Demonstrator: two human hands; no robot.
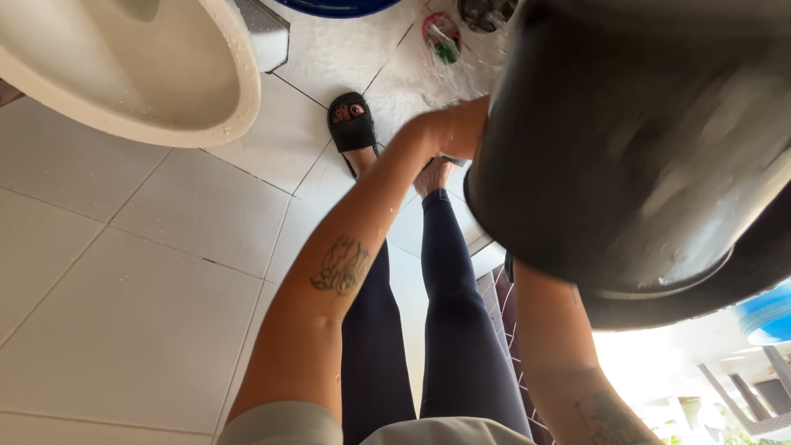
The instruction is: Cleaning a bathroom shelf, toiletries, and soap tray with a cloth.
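**Black bucket held up close, both hands on it**

I'm looking down past my own arms at a white tiled floor [140, 272]. The big black bucket [643, 156] fills the upper right of view, tipped on its side so its base ring faces me, prob. why it blocks so much.

Left hand [457, 128]: it meets the bucket's near edge, arm stretched out w/ a tattoo on the forearm. Fingers are hidden behind the wall of the bucket, so I can't tell how they close; it looks pressed or hooked on the rim to steady the tilt.

Right hand: not visible. Only the forearm [552, 346] rises under the bucket and vanishes behind its base, so it seems to carry the weight from below. Grip state there: can't tell.

Away from the left hand, to the far side, a cream basin [165, 91] hangs at the top corner, wet w/ droplets. Below the hands, my legs in dark leggings and a black slide sandal [353, 124] on the tiles. Beyond the bucket rim, a small red-and-green object [442, 37], too blurred to name.
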